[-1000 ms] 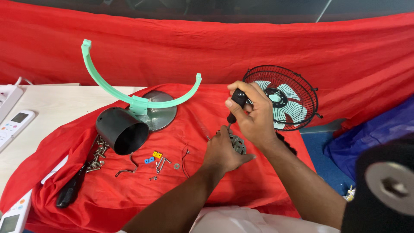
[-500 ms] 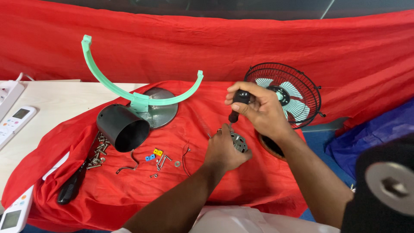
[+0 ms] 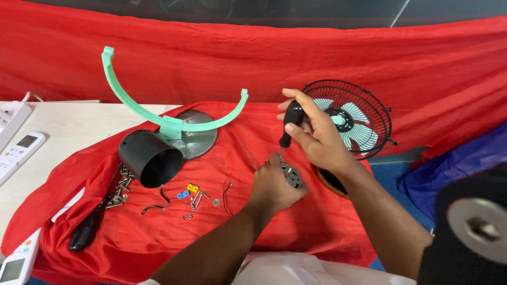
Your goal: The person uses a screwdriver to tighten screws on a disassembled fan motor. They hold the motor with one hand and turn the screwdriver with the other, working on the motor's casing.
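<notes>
The small metal motor [image 3: 291, 176] lies on the red cloth [image 3: 253, 132] near the front edge of the surface [image 3: 63, 126], just right of the cloth's middle. The left hand [image 3: 274, 184] is closed around the motor's left side, pinning it to the cloth. The right hand [image 3: 314, 132] is wrapped shut on the black handle of a screwdriver [image 3: 289, 126], which stands nearly upright above the motor with its tip touching the top.

Open cloth lies behind the motor. To the motor's right the surface ends just beyond the right wrist, where a black-caged fan head with pale green blades [image 3: 348, 119] leans and a blue sheet [image 3: 449, 169] hangs lower down.

Left of the motor, near it, two thin black wires [image 3: 227, 190] lie with loose screws and a washer [image 3: 203, 199] and small blue and yellow connectors [image 3: 188, 191]. Further left a black cylindrical housing [image 3: 148, 157] lies on its side, its mouth facing forward, before a round grey base [image 3: 195, 134] carrying a mint-green curved bracket [image 3: 158, 108]. A pile of screws [image 3: 120, 189] and a second black-handled tool [image 3: 87, 232] lie left of the housing.

Beyond the cloth, well left of the motor, the pale surface holds white remote controls [image 3: 18, 153] and a power strip [image 3: 13, 116]. Red fabric drapes the backdrop.
</notes>
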